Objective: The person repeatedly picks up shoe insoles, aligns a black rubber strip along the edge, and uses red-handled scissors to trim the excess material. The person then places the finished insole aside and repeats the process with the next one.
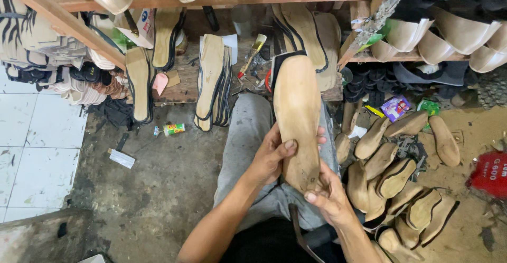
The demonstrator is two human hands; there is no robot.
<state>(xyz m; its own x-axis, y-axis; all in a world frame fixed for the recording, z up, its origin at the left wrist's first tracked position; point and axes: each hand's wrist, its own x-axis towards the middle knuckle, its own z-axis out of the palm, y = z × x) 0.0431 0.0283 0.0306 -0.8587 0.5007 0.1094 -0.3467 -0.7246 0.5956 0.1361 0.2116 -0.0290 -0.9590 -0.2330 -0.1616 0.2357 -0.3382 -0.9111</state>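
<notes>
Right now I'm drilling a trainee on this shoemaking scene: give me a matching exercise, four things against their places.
1. Tan wooden shoe last
2. Small green-and-white glue tube
3. Yellow-handled brush
4. Pile of tan lasts

a. Floor, right of the knee
b. Low wooden bench
c. Held in left hand and right hand
d. Floor, left of the knee

Pairs: 1-c, 2-d, 3-b, 4-a

Wooden shoe last (pixel 297 116): tan, smooth, sole side up, black upper edge showing at the far toe end. Held lengthwise above the grey-trousered lap, heel end nearest, slightly scuffed.
</notes>
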